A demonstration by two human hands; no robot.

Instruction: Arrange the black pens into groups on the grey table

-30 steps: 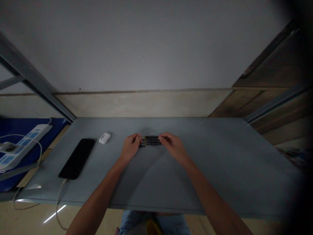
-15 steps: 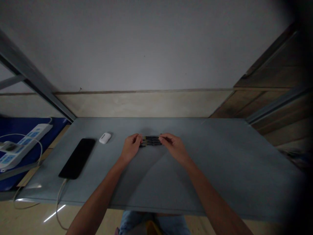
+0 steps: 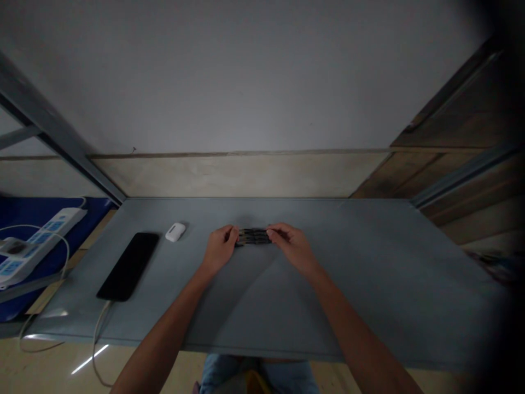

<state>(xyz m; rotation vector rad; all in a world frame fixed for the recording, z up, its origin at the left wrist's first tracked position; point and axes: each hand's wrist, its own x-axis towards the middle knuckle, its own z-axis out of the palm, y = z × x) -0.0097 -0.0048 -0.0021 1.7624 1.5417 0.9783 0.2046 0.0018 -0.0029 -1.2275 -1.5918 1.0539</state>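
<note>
Pinching grip: both ends covered at once, left hand on one side, right hand on the other, and the dark slim sticks run right between them!
Left hand: narrow grip, thumb and fingers closed on the left end of the sticks; a dark tip pokes out just below the fingertips.
Right hand: narrow too, thumb and forefinger closed on the right end, palm turned down.
Dark slim sticks: lined up side by side, lying crosswise over the far half of the grey table, with lighter bits showing toward the left; whether they touch the tabletop, we cannot tell from here.
White case: out to the left of the left hand, apart from it, on the table.
Black phone: lying flat and slanted farther left, near the white case, pale cable at its near end and dropping over the front edge.
Power strip: way over on the left flank, white with blue sockets, resting on the blue surface beyond the table's side.
Wall: plain and grey up top, pale band beneath it, right behind the table.
Wooden panels: brown, off in the right corner behind a slanting metal post.
</note>
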